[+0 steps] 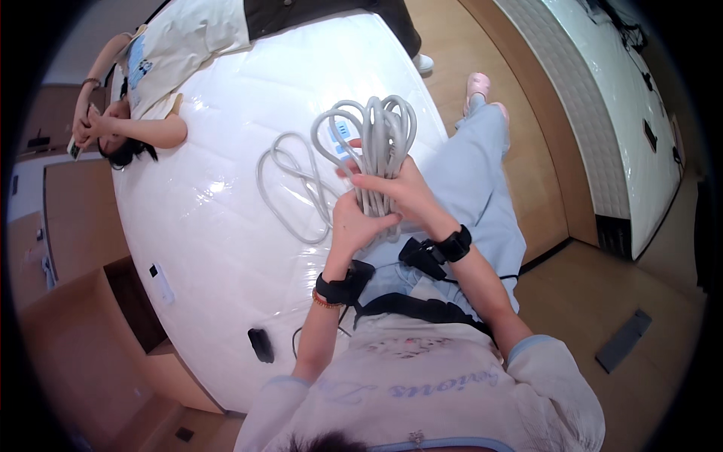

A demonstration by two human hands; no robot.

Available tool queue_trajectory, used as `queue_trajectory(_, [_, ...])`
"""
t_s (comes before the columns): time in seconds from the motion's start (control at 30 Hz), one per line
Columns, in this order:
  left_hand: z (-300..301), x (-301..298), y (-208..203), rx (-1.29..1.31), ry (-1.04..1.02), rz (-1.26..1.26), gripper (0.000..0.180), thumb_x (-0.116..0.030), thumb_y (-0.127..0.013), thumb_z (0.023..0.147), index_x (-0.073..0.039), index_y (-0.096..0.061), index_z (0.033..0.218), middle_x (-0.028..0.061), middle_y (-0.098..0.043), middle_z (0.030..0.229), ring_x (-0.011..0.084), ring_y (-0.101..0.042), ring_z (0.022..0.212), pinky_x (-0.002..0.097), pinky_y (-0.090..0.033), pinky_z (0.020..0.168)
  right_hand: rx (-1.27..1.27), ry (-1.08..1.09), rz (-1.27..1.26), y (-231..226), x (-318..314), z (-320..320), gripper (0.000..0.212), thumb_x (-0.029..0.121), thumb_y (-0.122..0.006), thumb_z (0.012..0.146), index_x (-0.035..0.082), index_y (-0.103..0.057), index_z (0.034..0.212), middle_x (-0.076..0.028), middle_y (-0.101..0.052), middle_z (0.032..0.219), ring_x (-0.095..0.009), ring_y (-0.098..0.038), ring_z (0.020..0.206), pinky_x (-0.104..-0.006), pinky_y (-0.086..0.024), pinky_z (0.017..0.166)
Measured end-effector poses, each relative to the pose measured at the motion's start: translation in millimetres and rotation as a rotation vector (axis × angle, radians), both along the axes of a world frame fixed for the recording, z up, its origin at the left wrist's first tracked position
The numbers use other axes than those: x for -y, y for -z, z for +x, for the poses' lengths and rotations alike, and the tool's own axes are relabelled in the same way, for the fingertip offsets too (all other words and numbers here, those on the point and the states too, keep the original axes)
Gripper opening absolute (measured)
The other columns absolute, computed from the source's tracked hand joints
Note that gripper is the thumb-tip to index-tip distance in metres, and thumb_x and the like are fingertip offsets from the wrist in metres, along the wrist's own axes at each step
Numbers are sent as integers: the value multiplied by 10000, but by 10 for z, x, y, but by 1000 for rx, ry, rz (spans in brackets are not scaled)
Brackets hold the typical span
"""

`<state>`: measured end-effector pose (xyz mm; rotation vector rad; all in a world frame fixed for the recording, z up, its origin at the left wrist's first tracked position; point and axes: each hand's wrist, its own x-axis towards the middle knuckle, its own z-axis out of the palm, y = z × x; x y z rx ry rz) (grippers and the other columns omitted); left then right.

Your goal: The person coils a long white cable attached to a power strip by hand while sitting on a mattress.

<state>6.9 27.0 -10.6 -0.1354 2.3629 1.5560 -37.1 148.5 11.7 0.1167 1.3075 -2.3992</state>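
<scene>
A thick bundle of grey cable (pixel 374 139), wound in several loops, stands upright in front of me. My left hand (pixel 355 225) is closed round its lower part, with the thumb across the front. Just above, my right hand (pixel 404 190) grips the bundle from the right, its thumb pointing left over the loops and some fingertips showing behind. A looser length of the grey cable (pixel 265 188) lies in wide loops on the plastic-covered mattress (pixel 218 248) left of my hands. A blue and white label (pixel 343 129) shows behind the bundle.
Another person (pixel 162 90) lies at the far left of the mattress, holding a phone. A white device (pixel 161 283) and a black object (pixel 260 345) rest near the left edge. A second mattress (pixel 580 98) stands right; a grey flat piece (pixel 623 340) is on the floor.
</scene>
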Motion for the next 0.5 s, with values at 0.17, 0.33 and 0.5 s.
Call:
queue_trajectory(0.17, [-29,122,-79,194,-140,210,322,-134,-739,606,39,-617,848,78,-645,785,127,-617,710,261,-482,624,-233,-299,357,110,-184,-106,536,113,-723,723,-42,-496,1183,-136,-603,1074,-175,-569,984,-280,-447,856])
queue_trajectory(0.33, [-54,-43,-389,194,117,-247,445,-145,-694,681,23,-568,1074,103,-637,927,172,-616,840,300,-483,717,40,-303,213,250,16,49,411,87,-685,729,-62,-552,1089,-139,-622,1044,-177,-582,956,-289,-457,849])
queue_trajectory(0.5, [103,162,32,-53,-35,122,615,-242,-698,729,-7,-449,1240,122,-578,1101,206,-560,1013,322,-433,855,96,-81,-13,331,-10,11,226,16,-655,714,-30,-622,932,-129,-644,967,-167,-624,775,-282,-510,721])
